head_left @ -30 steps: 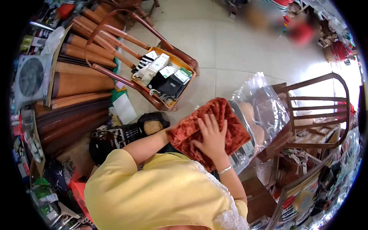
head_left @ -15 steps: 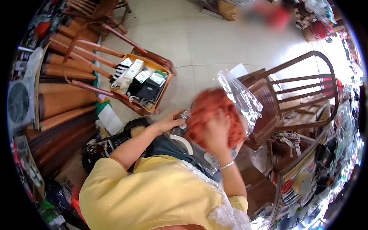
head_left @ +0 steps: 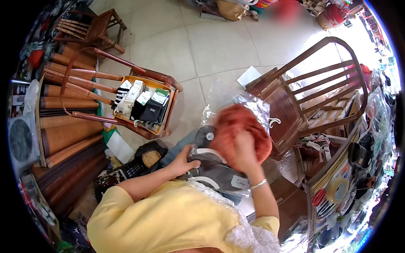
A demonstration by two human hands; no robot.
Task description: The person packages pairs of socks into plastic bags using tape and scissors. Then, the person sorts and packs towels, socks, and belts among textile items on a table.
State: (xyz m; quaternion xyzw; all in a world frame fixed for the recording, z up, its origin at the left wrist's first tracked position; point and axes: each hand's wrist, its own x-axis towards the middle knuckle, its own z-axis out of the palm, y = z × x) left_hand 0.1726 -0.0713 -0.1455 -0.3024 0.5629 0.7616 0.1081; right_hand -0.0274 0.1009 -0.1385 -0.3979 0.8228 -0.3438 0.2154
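Note:
On the lap lie dark grey items in clear plastic packs (head_left: 222,176), with curved white strips and a white label. My left hand (head_left: 184,162) grips the left edge of these packs between thumb and fingers. A crumpled rust-red cloth (head_left: 240,124) is bunched in my right hand (head_left: 245,148), above and to the right of the packs. Its edges are blurred, and my right fingertips are partly sunk into it. Just beyond the cloth, a clear plastic bag (head_left: 257,107) spreads toward the chair seat, near a white hook (head_left: 274,122).
An orange tray (head_left: 168,122) of labelled socks (head_left: 152,110) sits on a wooden chair (head_left: 172,85) at left. Another wooden chair (head_left: 282,99) stands at right. Rolled brown mats (head_left: 69,128) line the left side. A tape roll (head_left: 337,189) lies on the right shelf.
The view has shifted. My right hand and the red cloth stay over the lap, leaving more of the grey packs and the white strips uncovered. My left hand now grips the packs' edge.

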